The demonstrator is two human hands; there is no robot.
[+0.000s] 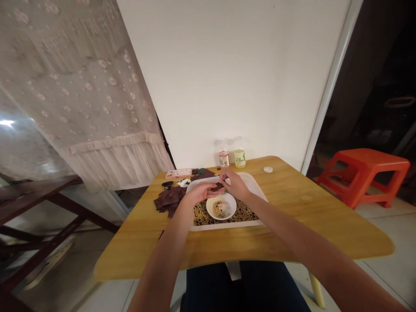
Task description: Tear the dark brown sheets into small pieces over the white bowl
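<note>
While both hands meet above the far part of the white tray (259,187), a small dark brown piece (219,186) lies between them, a little beyond the white bowl (231,209). The left hand (204,192) comes with its palm turned up, and its thumb and fingers seem to be closed on this piece. The right hand (232,183) bends over from the other side, with fingertips close to the piece; whether they pinch it, I cannot tell. So the piece lies to the right of the left palm and to the left of the right knuckles, about equally near to both. Its long axis appears to run sideways, but it is too small to be certain.
</note>
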